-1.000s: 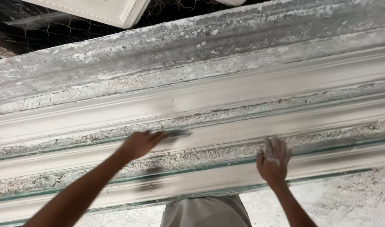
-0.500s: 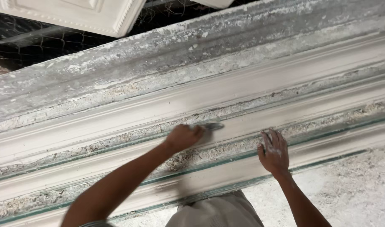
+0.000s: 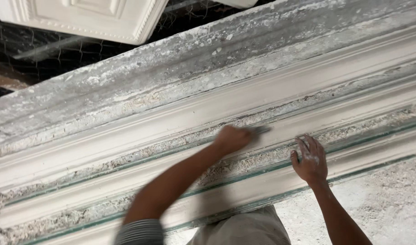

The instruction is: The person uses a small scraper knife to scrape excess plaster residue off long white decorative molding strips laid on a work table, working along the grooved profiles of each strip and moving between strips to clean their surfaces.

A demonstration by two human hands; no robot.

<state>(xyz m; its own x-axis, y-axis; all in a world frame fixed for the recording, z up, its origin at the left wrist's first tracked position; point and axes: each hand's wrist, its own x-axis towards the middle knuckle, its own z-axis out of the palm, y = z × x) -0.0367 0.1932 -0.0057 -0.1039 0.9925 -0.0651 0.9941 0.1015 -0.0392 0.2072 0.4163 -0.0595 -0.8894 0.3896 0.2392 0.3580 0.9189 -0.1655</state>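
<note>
Hands first: left hand (image 3: 233, 138) closed round a small grey tool (image 3: 259, 130) — blurred, can't tell what kind — right hand (image 3: 310, 159) spread flat. Both pressed on long white plaster moulding (image 3: 126, 136), running lower left to upper right across the dusty desk (image 3: 389, 204). Tool tip pointing along that axis, just beside the right hand. White panel (image 3: 81, 18) well apart, up top.
</note>
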